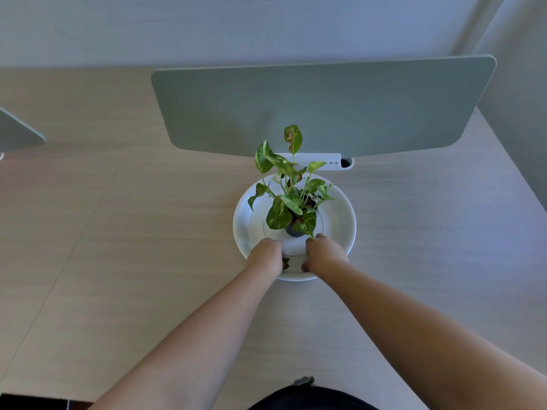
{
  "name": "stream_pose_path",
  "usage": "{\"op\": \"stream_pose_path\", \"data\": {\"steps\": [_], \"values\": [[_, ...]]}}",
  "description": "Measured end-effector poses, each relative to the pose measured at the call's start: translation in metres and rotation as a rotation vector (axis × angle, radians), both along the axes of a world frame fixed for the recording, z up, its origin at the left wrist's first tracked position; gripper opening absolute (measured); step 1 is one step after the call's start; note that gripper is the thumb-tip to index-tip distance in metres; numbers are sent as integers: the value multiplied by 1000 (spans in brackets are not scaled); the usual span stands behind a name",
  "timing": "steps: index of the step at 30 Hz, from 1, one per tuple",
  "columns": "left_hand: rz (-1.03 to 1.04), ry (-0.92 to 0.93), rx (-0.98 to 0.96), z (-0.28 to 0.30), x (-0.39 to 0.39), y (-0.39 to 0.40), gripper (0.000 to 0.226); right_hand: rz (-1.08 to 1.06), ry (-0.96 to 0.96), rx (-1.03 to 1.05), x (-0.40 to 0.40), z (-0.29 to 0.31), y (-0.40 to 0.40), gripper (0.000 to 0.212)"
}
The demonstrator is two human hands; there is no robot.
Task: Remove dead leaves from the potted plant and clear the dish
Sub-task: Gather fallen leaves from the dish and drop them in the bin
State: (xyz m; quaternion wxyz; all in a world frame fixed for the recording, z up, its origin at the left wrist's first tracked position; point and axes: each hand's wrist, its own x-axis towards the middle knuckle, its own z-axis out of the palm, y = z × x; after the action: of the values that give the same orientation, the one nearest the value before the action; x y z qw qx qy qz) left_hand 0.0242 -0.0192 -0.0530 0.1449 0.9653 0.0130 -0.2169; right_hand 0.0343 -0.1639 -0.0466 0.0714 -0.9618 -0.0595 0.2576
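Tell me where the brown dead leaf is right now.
In the head view, the dead leaf lies on the near rim of the white dish, between the left hand and right hand, nearer the left.

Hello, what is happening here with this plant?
A person works at a small potted plant standing in a white dish on a wooden desk. Both hands rest at the dish's near rim. The left hand holds a brown dead leaf; the right hand is curled beside the pot.
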Motion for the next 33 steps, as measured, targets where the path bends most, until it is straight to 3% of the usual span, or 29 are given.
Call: {"op": "stream_pose_path", "data": {"steps": [3, 6, 7, 11, 13, 17, 22, 27, 33], "values": [[18, 86, -10, 0, 2, -1, 21, 50, 16, -32, 3, -2, 0, 11], [-83, 155, 103, -1, 4, 3, 5, 132, 20, -81, 7, -2, -2, 17], [-140, 178, 127, -1, 4, 5, 13, 151, 23, -85, 8, 0, -3, 18], [-36, 36, -45, 4, 5, 4, 17, 104, 29, 17, 10, -1, -10, 23], [13, 0, -183, 1, -1, 11, 14, -28, 0, 161, 10, -2, -17, 21], [246, -62, -489, 7, -12, 9, 6, -523, -57, 632, 2, 12, -38, 10], [400, -37, -709, 26, -30, -22, 8, -939, -43, 1075, -22, 25, -75, 9], [343, 83, -860, 34, -48, -73, 9, -1177, -70, 1297, -76, 22, -111, 8], [101, 247, -892, 38, -80, -146, 14, -1448, -164, 1461, -154, 15, -160, 9]]}}
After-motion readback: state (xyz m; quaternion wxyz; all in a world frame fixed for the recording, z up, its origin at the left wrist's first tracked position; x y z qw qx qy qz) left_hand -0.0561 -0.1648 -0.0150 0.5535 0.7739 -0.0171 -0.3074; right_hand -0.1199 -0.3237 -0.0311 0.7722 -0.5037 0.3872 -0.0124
